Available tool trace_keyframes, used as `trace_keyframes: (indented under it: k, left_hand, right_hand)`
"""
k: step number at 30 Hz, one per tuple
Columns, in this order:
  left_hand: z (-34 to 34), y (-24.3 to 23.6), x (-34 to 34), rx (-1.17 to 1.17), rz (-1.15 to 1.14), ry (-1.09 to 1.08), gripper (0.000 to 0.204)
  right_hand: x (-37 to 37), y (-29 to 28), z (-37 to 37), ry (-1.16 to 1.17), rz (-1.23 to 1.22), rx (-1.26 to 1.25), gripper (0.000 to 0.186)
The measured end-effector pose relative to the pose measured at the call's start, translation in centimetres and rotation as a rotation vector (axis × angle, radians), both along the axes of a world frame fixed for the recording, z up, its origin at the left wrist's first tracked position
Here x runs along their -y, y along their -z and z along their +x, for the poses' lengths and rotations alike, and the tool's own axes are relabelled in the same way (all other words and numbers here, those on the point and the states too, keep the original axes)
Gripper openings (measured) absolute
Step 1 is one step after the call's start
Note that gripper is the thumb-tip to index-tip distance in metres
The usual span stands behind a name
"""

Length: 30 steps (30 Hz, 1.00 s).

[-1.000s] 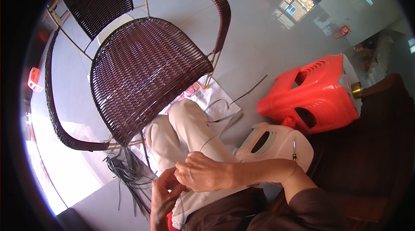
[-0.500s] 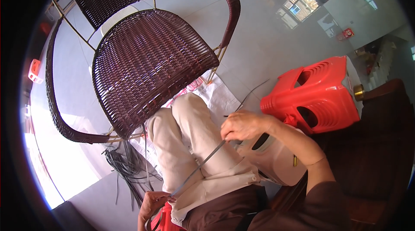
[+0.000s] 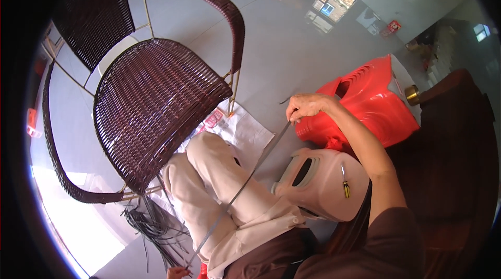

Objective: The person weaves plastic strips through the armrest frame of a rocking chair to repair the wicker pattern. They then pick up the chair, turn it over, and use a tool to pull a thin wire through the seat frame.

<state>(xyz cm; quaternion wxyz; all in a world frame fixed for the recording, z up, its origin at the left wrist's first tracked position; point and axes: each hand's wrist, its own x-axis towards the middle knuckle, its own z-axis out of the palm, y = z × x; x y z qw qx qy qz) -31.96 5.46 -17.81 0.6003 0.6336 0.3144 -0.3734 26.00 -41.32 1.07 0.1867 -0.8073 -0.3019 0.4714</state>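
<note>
A long, flat grey weaving strip (image 3: 228, 207) is stretched slantwise across my lap between both hands. My right hand (image 3: 307, 108), raised beside the red stool, pinches its upper part, and a short tail pokes out past the fingers. At the lower edge, my left hand (image 3: 179, 272) is closed on the strip's other part; most of this hand is cut off by the picture's border. In front of my knees stands an armchair with a brown woven seat (image 3: 156, 101). Below its front left corner hangs a bundle of loose dark strips (image 3: 151, 221).
A red plastic stool (image 3: 386, 117) lies on its side at the right. Nearer me is a pale plastic stool (image 3: 319, 195) with a yellow-and-black screwdriver (image 3: 346, 188) on it. White sheeting (image 3: 250, 127) covers floor under the chair. Dark wooden furniture (image 3: 443, 174) fills the right side.
My right hand has risen up and to the right, and my left hand has dropped lower, with a longer stretch of strip between them. The whole view has shifted, uncovering the screwdriver.
</note>
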Motion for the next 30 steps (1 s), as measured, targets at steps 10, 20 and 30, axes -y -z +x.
trace_keyframes:
  k: [10, 20, 30]
  left_hand:
    - [-12.5, 8.3, -10.6, 0.222, 0.627, 0.265, 0.049]
    - [25.6, -20.7, 16.0, 0.824, 0.312, -0.193, 0.023]
    - [19.6, -18.0, 12.4, 0.503, 0.134, -0.099, 0.014]
  right_hand:
    - [-6.9, -2.6, -5.7, -0.307, 0.231, 0.460, 0.013]
    - [-18.4, -3.5, -19.8, -0.456, 0.642, 0.554, 0.005]
    - [-15.9, -0.3, -13.7, -0.374, 0.398, 0.140, 0.014]
